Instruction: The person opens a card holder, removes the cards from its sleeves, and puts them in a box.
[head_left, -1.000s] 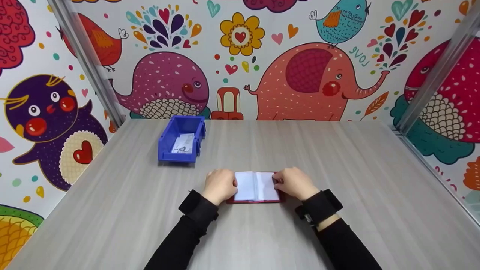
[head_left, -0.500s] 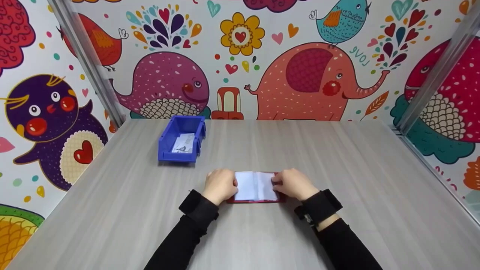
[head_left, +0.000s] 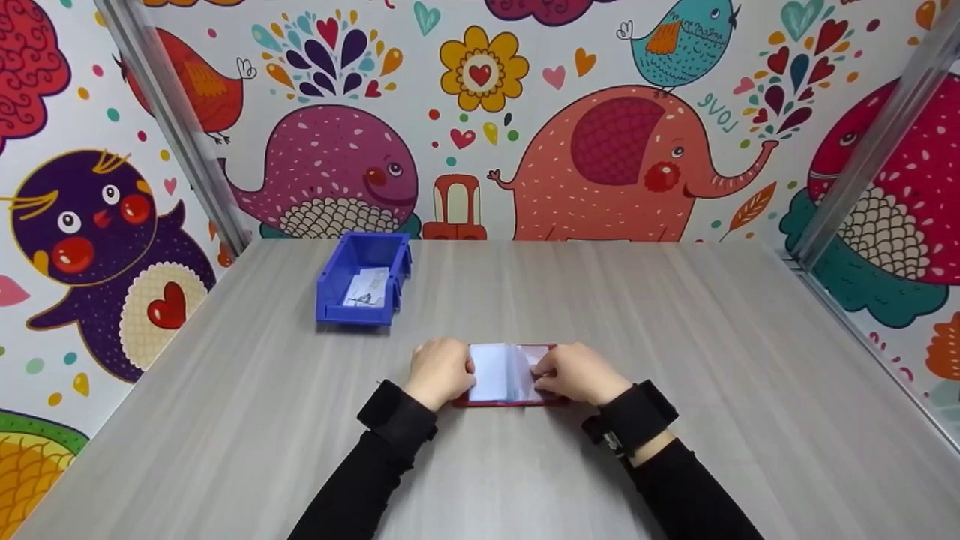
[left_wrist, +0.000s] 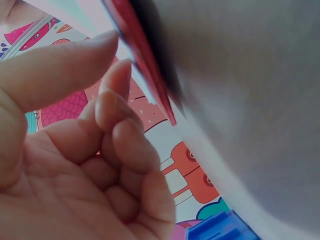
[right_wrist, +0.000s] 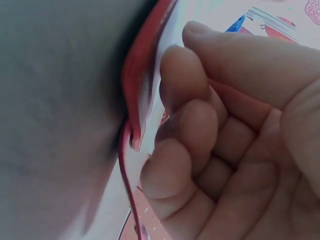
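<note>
A small red card holder point(head_left: 490, 373) lies spread flat on the table, with pale, partly see-through sleeves inside its red cover. My left hand point(head_left: 441, 369) holds its left side, thumb and index tips at the sleeve edge and the other fingers curled in. With thumb and index finger, my right hand point(head_left: 583, 373) pinches a sleeve of the right half, lifted a little toward the middle. From the right wrist, a thin red strap point(right_wrist: 128, 175) with a snap shows at the cover's edge. The fingers hide both outer edges in the head view.
A blue plastic bin point(head_left: 354, 313) stands at the back left of the wood-grain table point(head_left: 637, 300), with white printed cards point(head_left: 367, 286) in it. Behind rises a wall panel point(head_left: 465, 150) printed with cartoon animals, framed by metal posts.
My right hand has shifted slightly left over the card holder, drawing a right-hand sleeve up toward the middle. My left hand has stayed in place.
</note>
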